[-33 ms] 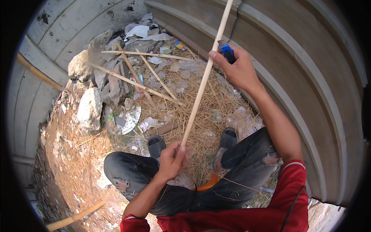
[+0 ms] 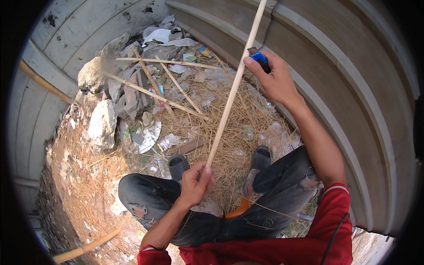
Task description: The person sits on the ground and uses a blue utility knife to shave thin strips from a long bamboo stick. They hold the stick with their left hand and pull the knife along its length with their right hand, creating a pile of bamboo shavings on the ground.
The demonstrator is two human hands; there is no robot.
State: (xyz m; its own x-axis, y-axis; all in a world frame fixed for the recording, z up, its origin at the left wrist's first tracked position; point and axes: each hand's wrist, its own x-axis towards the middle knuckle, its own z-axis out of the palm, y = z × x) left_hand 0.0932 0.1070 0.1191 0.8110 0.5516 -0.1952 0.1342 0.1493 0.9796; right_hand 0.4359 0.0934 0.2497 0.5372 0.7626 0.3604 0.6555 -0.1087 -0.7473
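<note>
A long pale wooden strip, likely bamboo, (image 2: 227, 108) slants from my lap up past the top edge of the view. Its lower end is pinched in my left hand (image 2: 196, 182), in front of my knees. My right hand (image 2: 279, 79) grips a blue utility knife (image 2: 260, 60) higher up along the strip. The knife's short blade lies against or very near the strip's right side, and my right thumb reaches to the strip. My palm and fingers hide much of the knife.
Several cut strips (image 2: 165, 99) lie across rocks (image 2: 101, 123) and litter ahead. Dry straw shavings (image 2: 236, 137) cover the ground between my feet. A corrugated metal wall (image 2: 353, 88) rises close on the right. An orange seat (image 2: 236, 210) shows between my legs, and a pole (image 2: 86, 247) lies lower left.
My right hand and the utility knife have shifted slightly right and down. My left hand and the strip stay almost where they were.
</note>
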